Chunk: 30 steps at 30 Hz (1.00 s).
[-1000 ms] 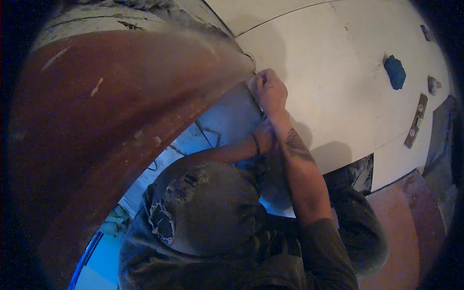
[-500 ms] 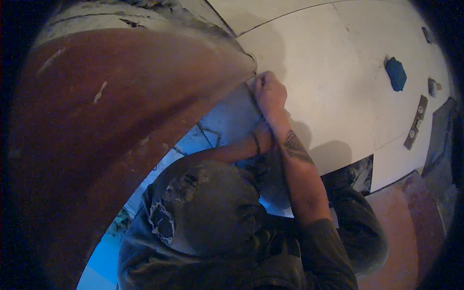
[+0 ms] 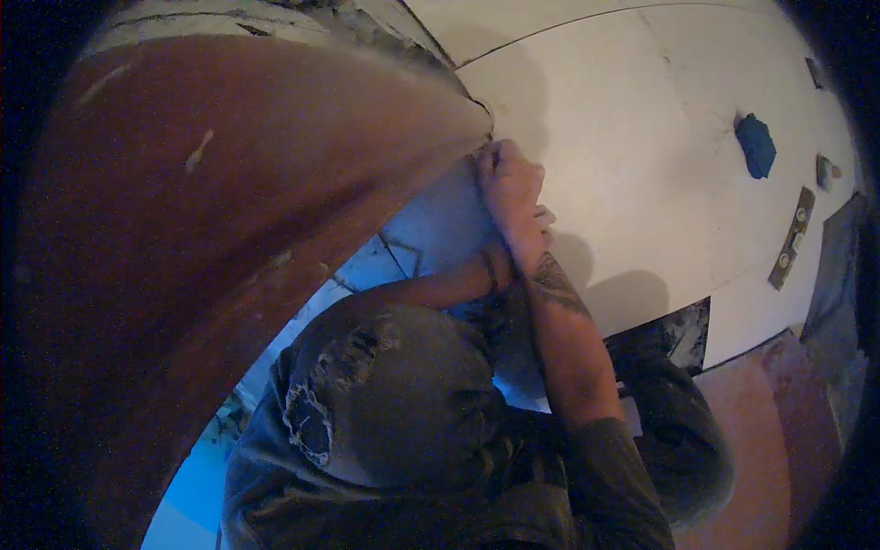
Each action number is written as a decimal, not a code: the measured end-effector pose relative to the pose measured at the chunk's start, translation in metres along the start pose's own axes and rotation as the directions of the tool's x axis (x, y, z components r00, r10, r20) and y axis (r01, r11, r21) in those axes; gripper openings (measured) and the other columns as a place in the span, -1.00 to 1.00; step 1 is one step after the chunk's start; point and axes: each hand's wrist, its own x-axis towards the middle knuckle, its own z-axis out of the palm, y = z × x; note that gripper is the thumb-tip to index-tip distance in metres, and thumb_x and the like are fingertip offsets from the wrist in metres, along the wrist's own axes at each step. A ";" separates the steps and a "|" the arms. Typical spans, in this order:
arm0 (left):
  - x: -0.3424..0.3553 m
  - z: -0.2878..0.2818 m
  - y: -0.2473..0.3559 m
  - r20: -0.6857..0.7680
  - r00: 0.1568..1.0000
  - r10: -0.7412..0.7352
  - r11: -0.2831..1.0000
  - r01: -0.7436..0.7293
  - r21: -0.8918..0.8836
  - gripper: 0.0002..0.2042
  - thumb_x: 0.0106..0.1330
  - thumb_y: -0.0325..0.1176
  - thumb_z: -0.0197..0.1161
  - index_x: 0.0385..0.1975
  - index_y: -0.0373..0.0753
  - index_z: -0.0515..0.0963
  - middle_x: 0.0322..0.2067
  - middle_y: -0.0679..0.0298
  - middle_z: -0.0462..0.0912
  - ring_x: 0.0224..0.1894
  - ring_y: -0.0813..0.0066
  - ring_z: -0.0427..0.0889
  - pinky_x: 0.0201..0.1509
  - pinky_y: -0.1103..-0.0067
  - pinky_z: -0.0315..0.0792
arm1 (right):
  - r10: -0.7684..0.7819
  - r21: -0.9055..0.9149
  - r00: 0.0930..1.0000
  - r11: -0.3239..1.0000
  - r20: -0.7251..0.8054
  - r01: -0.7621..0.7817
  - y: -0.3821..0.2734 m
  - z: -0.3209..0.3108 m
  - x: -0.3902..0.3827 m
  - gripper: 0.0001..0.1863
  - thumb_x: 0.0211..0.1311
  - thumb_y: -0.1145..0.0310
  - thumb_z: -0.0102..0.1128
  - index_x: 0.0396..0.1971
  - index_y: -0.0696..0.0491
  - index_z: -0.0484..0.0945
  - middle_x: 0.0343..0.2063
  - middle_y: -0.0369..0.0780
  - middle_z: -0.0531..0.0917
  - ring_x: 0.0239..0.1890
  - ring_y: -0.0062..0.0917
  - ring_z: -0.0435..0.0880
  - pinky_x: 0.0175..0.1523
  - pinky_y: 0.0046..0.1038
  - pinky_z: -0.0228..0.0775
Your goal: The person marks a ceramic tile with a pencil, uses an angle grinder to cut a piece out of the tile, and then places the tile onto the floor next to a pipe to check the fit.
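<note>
My right hand (image 3: 513,183), at the end of a tattooed forearm, is closed with its knuckles up, right beside the pointed corner of a large reddish-brown panel (image 3: 275,156). Whatever its fingers grip is hidden beneath them. My left hand (image 3: 544,220) passes under the right wrist, and only a few fingertips show on the far side. A dark band (image 3: 495,271) circles the left wrist. Below both hands lies pale flooring of large tiles (image 3: 623,156), with a bluish-lit strip (image 3: 440,220) between the panel and my arms.
To the right on the tiles lie a crumpled blue cloth-like lump (image 3: 756,147), a short spirit level (image 3: 792,240) and a small block-like object (image 3: 826,171). My bent knee (image 3: 394,394) in torn trousers is close below the panel's edge. A dark rough gap (image 3: 678,335) borders the tiles.
The view has shifted slightly. Several fingertips of my left hand now show past the right wrist, where they were mostly hidden. My right hand stays by the panel's corner.
</note>
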 end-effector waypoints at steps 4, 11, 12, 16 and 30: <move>-0.005 -0.004 0.007 0.021 1.000 0.001 1.000 -0.002 0.032 -0.71 0.37 -0.28 -0.02 0.01 -0.16 0.49 0.23 0.18 0.35 0.28 0.21 0.28 0.41 0.38 0.15 | -0.006 -0.111 0.996 0.994 0.090 0.016 -0.001 -0.002 -0.001 -0.82 0.20 0.21 0.19 -0.36 0.01 0.55 -0.58 -0.12 0.66 -0.51 -0.16 0.66 -0.30 -0.15 0.43; -0.004 0.000 -0.043 -0.111 0.992 -0.058 0.963 0.027 -0.269 -0.69 0.35 -0.23 0.02 0.01 -0.16 0.50 0.19 0.16 0.40 0.28 0.21 0.29 0.38 0.36 0.21 | -0.075 -0.069 0.992 0.994 0.097 0.082 -0.008 0.020 -0.001 -0.80 0.21 0.19 0.19 -0.38 0.01 0.55 -0.61 -0.13 0.64 -0.51 -0.14 0.64 -0.33 -0.14 0.43; -0.003 0.002 -0.047 -0.143 0.990 -0.013 0.973 -0.021 -0.230 -0.69 0.34 -0.23 0.02 0.00 -0.16 0.50 0.18 0.16 0.40 0.28 0.21 0.30 0.37 0.36 0.21 | -0.076 -0.070 0.992 0.994 0.097 0.082 -0.008 0.017 -0.001 -0.80 0.21 0.19 0.19 -0.38 0.01 0.55 -0.61 -0.13 0.64 -0.51 -0.14 0.64 -0.33 -0.14 0.43; 0.014 0.017 -0.015 -0.053 0.967 -0.250 0.932 0.226 -0.284 -0.74 0.34 -0.25 0.04 -0.07 -0.16 0.52 0.10 0.13 0.44 0.17 0.19 0.39 0.30 0.33 0.28 | 0.032 -0.069 0.996 0.997 0.079 -0.026 0.017 0.013 0.000 -0.80 0.22 0.19 0.18 -0.36 0.01 0.56 -0.56 -0.11 0.66 -0.48 -0.15 0.66 -0.32 -0.17 0.46; -0.009 0.007 0.000 0.009 0.950 0.311 0.550 -0.188 0.814 -0.57 0.07 -0.18 0.22 -0.05 -0.24 0.58 0.07 0.02 0.46 0.22 -0.02 0.29 0.36 0.15 0.16 | 0.011 0.221 0.990 0.974 0.139 -0.042 0.030 -0.017 0.044 -0.77 0.24 0.18 0.17 -0.27 0.03 0.55 -0.44 -0.08 0.68 -0.35 -0.14 0.67 -0.20 -0.19 0.49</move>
